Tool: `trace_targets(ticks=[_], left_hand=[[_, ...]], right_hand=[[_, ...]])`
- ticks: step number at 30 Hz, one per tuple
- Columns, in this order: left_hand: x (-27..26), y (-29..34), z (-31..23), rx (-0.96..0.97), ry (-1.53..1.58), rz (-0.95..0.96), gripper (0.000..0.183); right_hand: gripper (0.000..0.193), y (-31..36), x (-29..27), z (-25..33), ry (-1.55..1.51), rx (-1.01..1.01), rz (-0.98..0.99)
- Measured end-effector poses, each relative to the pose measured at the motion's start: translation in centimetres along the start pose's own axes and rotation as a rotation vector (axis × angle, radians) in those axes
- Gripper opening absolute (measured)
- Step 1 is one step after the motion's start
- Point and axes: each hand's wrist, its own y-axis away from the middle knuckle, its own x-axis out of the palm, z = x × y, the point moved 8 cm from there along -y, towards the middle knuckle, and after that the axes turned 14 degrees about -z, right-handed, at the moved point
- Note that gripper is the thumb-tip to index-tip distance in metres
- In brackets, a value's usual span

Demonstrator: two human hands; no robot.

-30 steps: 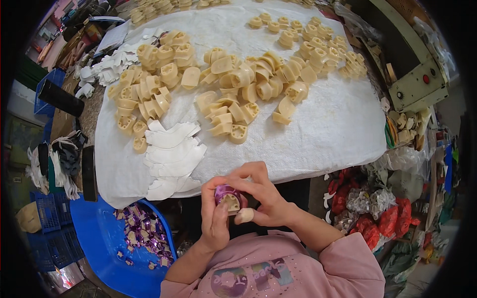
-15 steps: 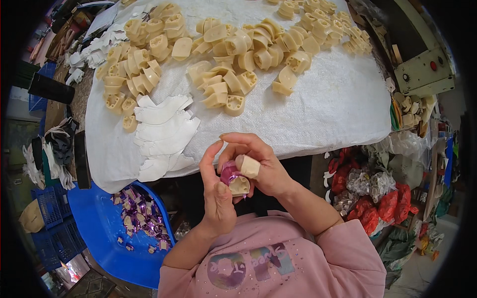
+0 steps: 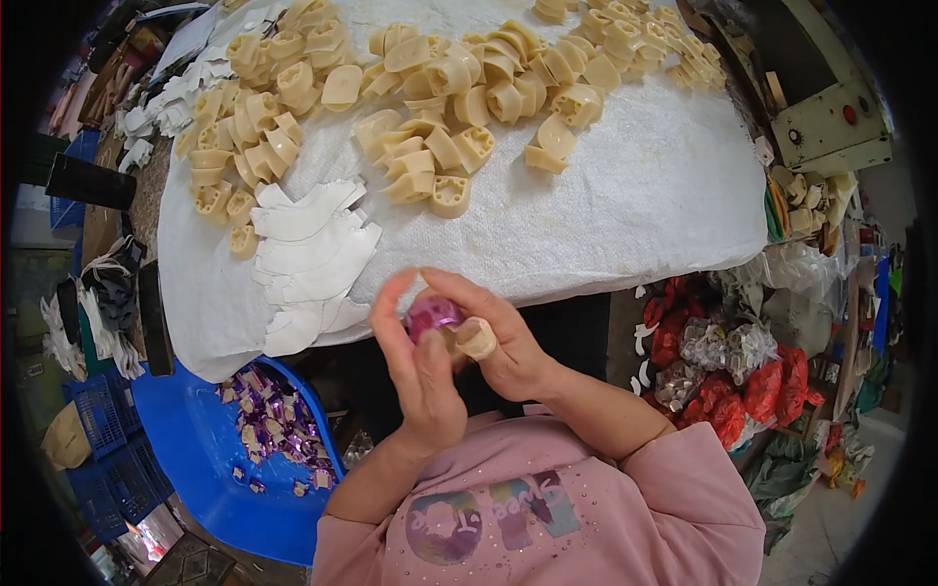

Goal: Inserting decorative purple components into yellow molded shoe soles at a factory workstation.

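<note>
Just off the table's near edge, I hold a shoe heel wrapped in shiny purple covering (image 3: pixel 433 314) between both hands. My left hand (image 3: pixel 418 376) has its thumb and fingers around the left side, slightly smeared by motion. From the right, my right hand (image 3: pixel 508 352) grips the same heel; its thumb wears a beige wrap (image 3: pixel 476 338). Much of the heel is hidden by the fingers. Beyond my hands, bare beige plastic heels (image 3: pixel 449 195) lie heaped across the table. White curved cover pieces (image 3: pixel 311 244) are fanned out near the front left.
A white woven sheet (image 3: pixel 625 215) covers the table. Below its left corner, a blue tub (image 3: pixel 195 488) contains purple-covered heels (image 3: pixel 278 420). Red plastic bags (image 3: pixel 772 400) crowd the lower right. A metal control box (image 3: pixel 831 132) stands at the right edge, and a dark cylinder (image 3: pixel 90 182) at the left.
The heel has been turned in my hands, so its pale hollow end is mostly hidden now. Both hands have shifted a little left, and the view has moved slightly.
</note>
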Motion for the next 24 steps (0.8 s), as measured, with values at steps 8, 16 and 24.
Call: trace_targets(ticks=[8,16,24], left_hand=[[0.6,0.2,-0.8,-0.005,0.029,-0.006,0.040],[1.1,0.3,0.7,-0.295,0.437,0.162,0.051],[0.2,0.6,0.1,-0.001,0.127,0.081,0.058]], right_hand=[[0.033,0.7,0.3,0.0,-0.177,-0.074,-0.017],[0.030,0.2,-0.5,-1.9,-0.131,0.122,-0.049],[0.049,0.6,0.9,-1.8,-0.167,0.148,0.127]])
